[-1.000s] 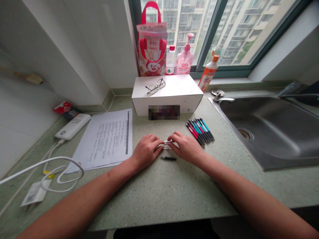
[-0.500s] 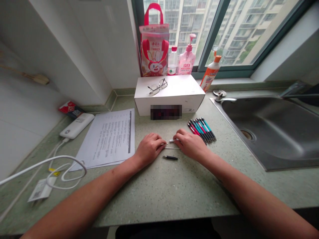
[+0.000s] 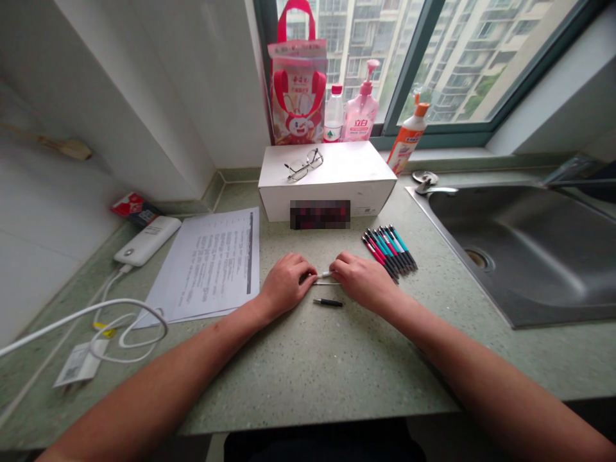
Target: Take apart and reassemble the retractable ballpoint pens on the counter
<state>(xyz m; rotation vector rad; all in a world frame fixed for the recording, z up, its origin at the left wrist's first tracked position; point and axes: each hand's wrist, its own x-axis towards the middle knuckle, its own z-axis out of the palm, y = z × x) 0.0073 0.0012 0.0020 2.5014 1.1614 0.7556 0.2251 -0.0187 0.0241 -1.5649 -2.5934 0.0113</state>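
Note:
Between the fingertips of my right hand (image 3: 362, 276) is a short white pen barrel (image 3: 326, 274), its free end pointing left. My left hand (image 3: 287, 280) is closed in a pinch close to that end; whatever small part it holds is hidden by the fingers. A thin pale rod (image 3: 328, 283), like a pen refill, lies on the counter just below both hands' fingertips. Nearer to me rests a black pen grip section (image 3: 329, 303) with a silver tip pointing left. Beyond my right hand, several red and teal pens (image 3: 389, 249) lie side by side.
A white box (image 3: 332, 165) with glasses (image 3: 305, 165) on top stands at the back. Printed sheets (image 3: 206, 263), a power bank (image 3: 148, 241) and a looped white cable (image 3: 129, 346) are on the left. A steel sink (image 3: 529, 244) is on the right.
My hands have come closer together, so the white barrel's free end is now near my left fingertips. The black grip section and the row of pens stay in place.

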